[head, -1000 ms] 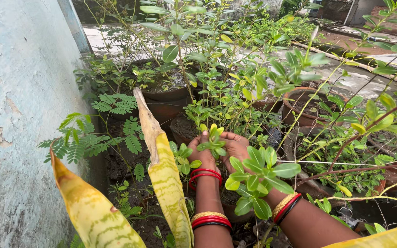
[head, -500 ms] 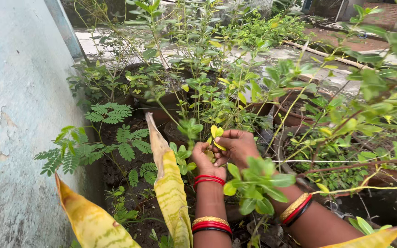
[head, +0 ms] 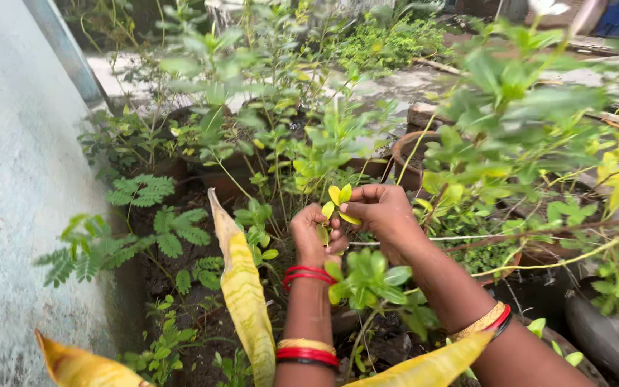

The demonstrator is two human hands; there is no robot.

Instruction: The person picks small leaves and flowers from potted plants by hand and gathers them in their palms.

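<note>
Between my two hands the yellowed leaf sprig [head: 339,197] sits pinched, right hand [head: 380,213] grasping its tip, left hand [head: 313,233] clenched just below; it looks plucked free, though its base is hidden. Below the grip, yellow striped leaves [head: 241,287] remain untouched; green shrub [head: 309,143] stands beyond.

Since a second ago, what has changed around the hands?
Both hands rose from low among the stems. The left hand and right hand now hold a small sprig of yellow leaves together, lifted clear. The yellowed striped leaf and clay pot kept their places.
</note>
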